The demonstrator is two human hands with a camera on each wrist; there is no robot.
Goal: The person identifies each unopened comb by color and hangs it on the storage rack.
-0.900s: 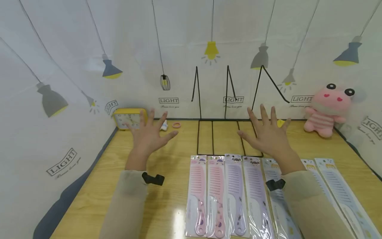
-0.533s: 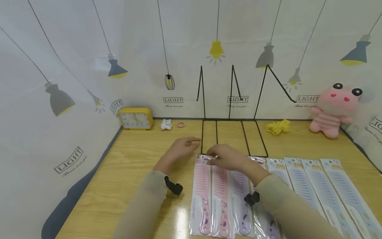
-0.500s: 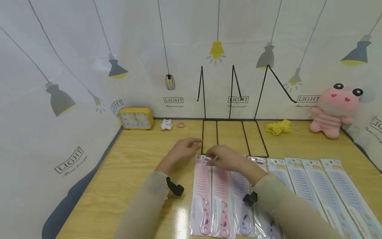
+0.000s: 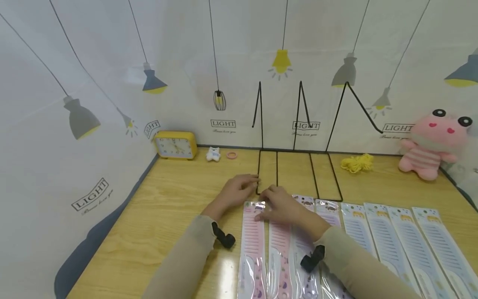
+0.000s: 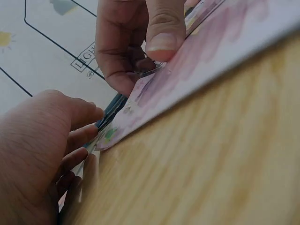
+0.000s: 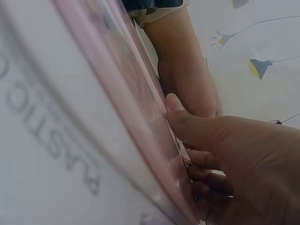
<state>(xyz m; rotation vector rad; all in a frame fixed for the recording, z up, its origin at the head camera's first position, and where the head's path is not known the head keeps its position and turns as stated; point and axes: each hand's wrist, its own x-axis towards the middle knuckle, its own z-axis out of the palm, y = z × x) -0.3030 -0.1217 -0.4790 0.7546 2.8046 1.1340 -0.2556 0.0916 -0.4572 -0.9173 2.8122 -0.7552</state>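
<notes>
A row of packaged combs lies on the wooden table point(image 4: 168, 216). Both hands meet at the top end of the leftmost pink comb pack point(image 4: 254, 245). My right hand point(image 4: 278, 207) pinches that pack's top edge, thumb point(image 5: 161, 40) on its upper face and fingers beneath, as the right wrist view shows point(image 6: 234, 159). My left hand point(image 4: 239, 192) lies beside it on the table, and its fingertips point(image 5: 77, 145) close on the pack's top left corner point(image 5: 112, 133). The pack's top end is raised a little off the wood.
A black wire rack point(image 4: 295, 174) stands just behind the hands. Purple and blue comb packs point(image 4: 403, 241) lie to the right. Along the back wall are a yellow clock point(image 4: 175, 145), a small white figure point(image 4: 213, 154), a pink ring point(image 4: 232, 155), yellow yarn point(image 4: 356, 162) and a pink plush toy point(image 4: 433, 141).
Both hands dropped from a raised, spread pose to the top of the leftmost pink pack and took hold of it. The view shifted slightly.
</notes>
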